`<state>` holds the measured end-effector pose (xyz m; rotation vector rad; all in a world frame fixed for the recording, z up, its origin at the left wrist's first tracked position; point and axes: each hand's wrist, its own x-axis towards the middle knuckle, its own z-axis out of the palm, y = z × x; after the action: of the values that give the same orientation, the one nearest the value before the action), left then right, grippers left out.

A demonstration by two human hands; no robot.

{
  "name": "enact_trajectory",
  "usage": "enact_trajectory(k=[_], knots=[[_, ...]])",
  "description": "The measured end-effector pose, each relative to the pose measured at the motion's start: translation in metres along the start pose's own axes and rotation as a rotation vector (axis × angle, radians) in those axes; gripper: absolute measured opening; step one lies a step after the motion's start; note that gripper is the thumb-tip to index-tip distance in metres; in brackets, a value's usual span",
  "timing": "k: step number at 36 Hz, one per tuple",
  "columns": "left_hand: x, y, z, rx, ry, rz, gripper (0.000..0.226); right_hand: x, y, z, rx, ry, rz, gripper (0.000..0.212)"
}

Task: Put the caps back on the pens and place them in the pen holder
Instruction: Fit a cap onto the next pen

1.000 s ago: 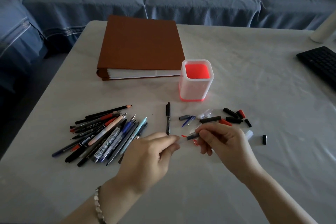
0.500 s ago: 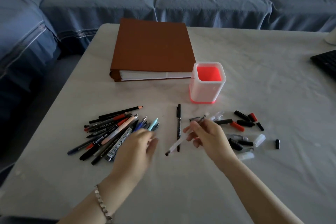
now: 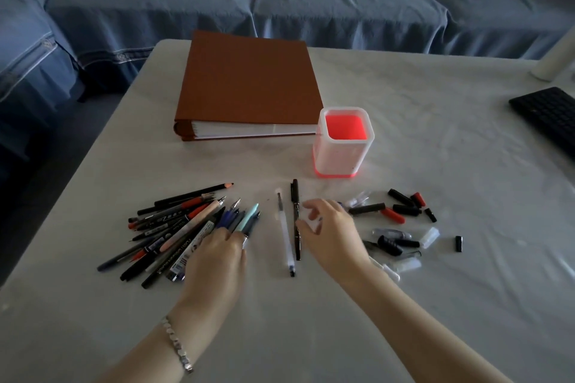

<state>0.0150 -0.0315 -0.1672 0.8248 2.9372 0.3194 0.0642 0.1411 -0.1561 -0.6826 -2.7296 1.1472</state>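
A pile of pens (image 3: 174, 227) on the desk (image 3: 435, 305) is touched by the left hand (image 3: 217, 261), fingers (image 3: 222, 235) laid straight. A clear pen (image 3: 285, 233) and a black pen (image 3: 296, 221) are laid side by side. Just beside them the right hand (image 3: 333, 236) is held, fingers loosely curled, nothing gripped. Loose caps (image 3: 401, 211) are scattered near the pen holder (image 3: 342, 155).
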Motion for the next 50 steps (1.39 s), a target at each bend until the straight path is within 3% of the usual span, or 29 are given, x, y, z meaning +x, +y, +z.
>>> enact_trajectory(k=[3,9,11,17,20,23,26,29,33,38,50], knots=[[0.002,0.002,0.000,0.017,-0.003,-0.018,0.027,-0.007,0.020,-0.026,-0.096,0.056,-0.023,0.021],[0.005,0.008,-0.003,-0.086,-0.034,-0.074,0.023,-0.002,0.054,-0.067,-0.343,0.158,-0.043,0.029],[0.007,0.012,-0.008,-0.184,0.008,-0.119,0.012,0.004,0.058,-0.071,-0.424,0.116,-0.072,0.028],[0.012,0.023,-0.027,-0.480,0.084,-0.130,0.008,0.017,0.062,-0.064,-0.544,-0.041,-0.092,0.029],[0.011,0.025,-0.032,-0.610,0.086,-0.132,0.008,0.016,0.067,-0.061,-0.568,0.000,-0.108,0.026],[0.009,0.030,-0.037,-0.672,0.078,-0.100,0.009,0.010,0.062,-0.066,-0.359,0.133,-0.072,0.014],[0.006,0.038,-0.042,-0.735,0.094,-0.040,0.012,0.000,0.042,-0.072,0.065,0.227,0.013,0.006],[0.003,0.045,-0.046,-0.810,0.069,0.038,0.015,-0.011,0.022,-0.076,0.550,0.244,0.079,0.023],[0.000,0.048,-0.047,-0.895,0.015,0.110,0.010,-0.022,0.005,-0.083,0.872,0.243,0.139,0.023],[-0.004,0.051,-0.051,-0.945,-0.051,0.103,0.006,-0.027,-0.007,-0.084,0.991,0.156,0.149,0.022],[-0.009,0.053,-0.053,-0.895,-0.062,0.138,0.010,-0.034,-0.012,-0.076,0.879,0.069,0.098,0.023]])
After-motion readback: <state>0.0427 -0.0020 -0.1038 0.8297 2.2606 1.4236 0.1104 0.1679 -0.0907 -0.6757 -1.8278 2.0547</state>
